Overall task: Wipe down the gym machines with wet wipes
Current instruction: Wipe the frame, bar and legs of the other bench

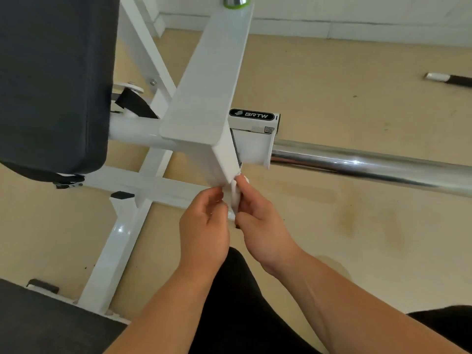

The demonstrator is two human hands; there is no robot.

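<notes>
A white steel gym machine fills the view, with a flat white arm point(207, 83) running from top centre down to its squared end just above my hands. A small folded white wet wipe point(235, 196) sits between my two hands, right under that end. My right hand point(258, 223) pinches the wipe with thumb and fingers. My left hand point(204, 226) touches the wipe's left edge with curled fingers. Most of the wipe is hidden by my fingers.
A black padded backrest point(51, 80) stands at the left and a black seat pad point(46, 325) at the bottom left. A chrome bar point(370, 164) sticks out to the right. White frame tubes point(115, 251) cross the beige floor point(357, 226). My dark-clothed knee point(229, 302) is below.
</notes>
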